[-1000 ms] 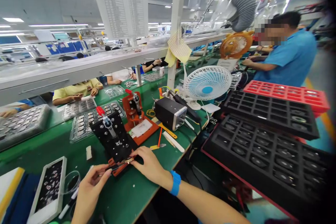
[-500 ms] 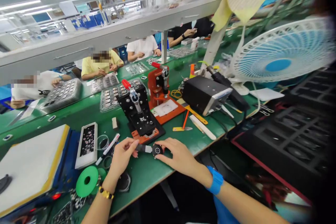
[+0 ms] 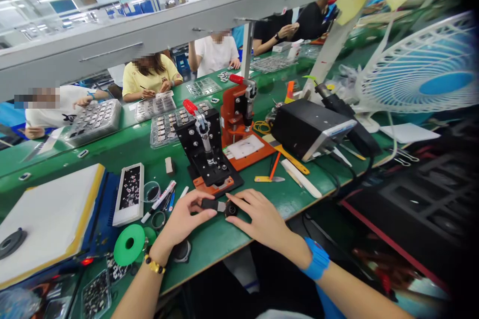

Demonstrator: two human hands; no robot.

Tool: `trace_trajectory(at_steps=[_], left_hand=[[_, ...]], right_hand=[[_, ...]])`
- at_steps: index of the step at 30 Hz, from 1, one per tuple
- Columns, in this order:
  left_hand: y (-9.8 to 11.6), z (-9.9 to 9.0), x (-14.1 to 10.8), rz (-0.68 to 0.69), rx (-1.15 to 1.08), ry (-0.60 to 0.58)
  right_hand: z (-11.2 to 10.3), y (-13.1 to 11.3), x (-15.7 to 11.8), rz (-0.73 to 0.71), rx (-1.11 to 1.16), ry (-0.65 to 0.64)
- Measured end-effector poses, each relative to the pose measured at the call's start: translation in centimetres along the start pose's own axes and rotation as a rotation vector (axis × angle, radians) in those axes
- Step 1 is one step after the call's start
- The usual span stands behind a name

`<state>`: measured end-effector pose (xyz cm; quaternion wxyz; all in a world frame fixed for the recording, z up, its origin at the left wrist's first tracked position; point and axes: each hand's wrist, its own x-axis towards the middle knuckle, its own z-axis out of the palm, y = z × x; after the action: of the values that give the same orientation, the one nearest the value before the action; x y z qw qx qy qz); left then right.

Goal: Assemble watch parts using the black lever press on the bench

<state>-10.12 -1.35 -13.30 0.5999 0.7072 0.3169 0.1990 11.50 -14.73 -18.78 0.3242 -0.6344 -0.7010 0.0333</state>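
Observation:
My left hand (image 3: 187, 214) is closed on a dark, flat-looking piece (image 3: 209, 204) with a pale, flat end (image 3: 221, 207); its exact kind is unclear. That end meets or touches a small round black part (image 3: 231, 209) with several dots on its face. Thumb and fingers of my right hand (image 3: 256, 213) pinch the round part from the right. Both hands are just above the green table (image 3: 224, 241), in front of a black toggle-clamp press (image 3: 205, 152) with a red handle. A round dark watch-like piece (image 3: 182, 251) lies below my left wrist.
An orange press (image 3: 239, 114) stands behind, near a black box-shaped device (image 3: 305, 127). Knives and a brush (image 3: 288, 155) lie to the right, by a fan (image 3: 422, 70). On the left are a tray of small parts (image 3: 129, 192), markers (image 3: 162, 197) and a green spool (image 3: 129, 244). Co-workers sit opposite.
The view has shifted, so the scene sits farther right. My left thumb and fingers have moved back along the dark piece, showing more of it. The round part has tilted slightly.

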Motion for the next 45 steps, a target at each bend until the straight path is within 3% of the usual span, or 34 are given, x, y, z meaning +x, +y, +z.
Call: trace_trajectory(at_steps=[4, 15, 22, 25, 28, 32, 38, 42, 45], left_hand=[[0.1, 0.1, -0.4, 0.004, 0.026, -0.036], [1.4, 0.6, -0.6, 0.152, 0.162, 0.044], [1.3, -1.4, -1.0, 0.169, -0.027, 0.173], [1.6, -1.9, -1.0, 0.074, 0.06, 0.059], [1.4, -1.4, -0.9, -0.074, 0.309, -0.105], [0.7, -0.3, -0.5, -0.08, 0.554, -0.105], [0.5, 0.3, -0.4, -0.033, 0.476, -0.023], [0.6, 0.8, -0.6, 0.033, 0.333, -0.108], [0.6, 1.2, -0.7, 0.113, 0.372, -0.137]], right_hand=[[-0.1, 0.0, 0.0, -0.018, 0.021, -0.011], [-0.3, -0.3, 0.0, -0.004, 0.063, -0.026], [-0.4, -0.3, 0.1, 0.011, 0.103, -0.014], [-0.7, -0.2, 0.1, 0.018, 0.165, 0.012], [-1.1, -0.1, 0.1, 0.017, 0.238, 0.054], [-1.4, 0.0, 0.1, 0.011, 0.292, 0.066], [-1.3, -0.1, 0.0, -0.023, 0.29, 0.061], [-1.2, 0.0, -0.1, -0.037, 0.279, 0.034], [-1.2, 0.0, -0.2, -0.063, 0.277, 0.017]])
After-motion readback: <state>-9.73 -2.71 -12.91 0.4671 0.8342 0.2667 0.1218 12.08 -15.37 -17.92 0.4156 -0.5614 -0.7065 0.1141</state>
